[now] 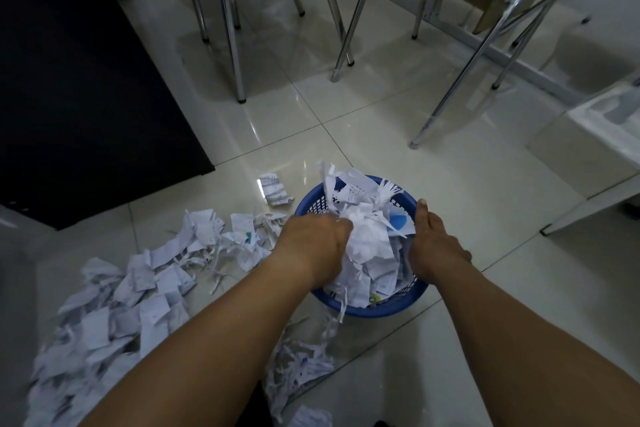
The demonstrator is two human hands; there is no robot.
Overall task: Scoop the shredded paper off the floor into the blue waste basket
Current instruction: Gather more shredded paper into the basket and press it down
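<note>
Left hand (pixel 313 239), palm down, is closed over a crumpled wad of white shredded paper (pixel 367 236) held above the basket mouth. Right hand (pixel 434 246) is released, fingers extended and together, edge-on against the far side of the same wad; whether it bears on the paper cannot be told. Beneath both hands a round blue plastic waste basket (pixel 408 305) with latticed walls is seen standing upright on the floor, mouth up, heaped above its rim with torn strips that lie in no common direction. A loose spread of white paper scraps (pixel 138 295) is shown on the glossy pale floor tiles (pixel 381 128) to the basket's left and near side, touching its base. Well beyond stand chrome tubular chair legs (pixel 232 45); a dark mat (pixel 86 97) is laid along the floor's left edge.
</note>
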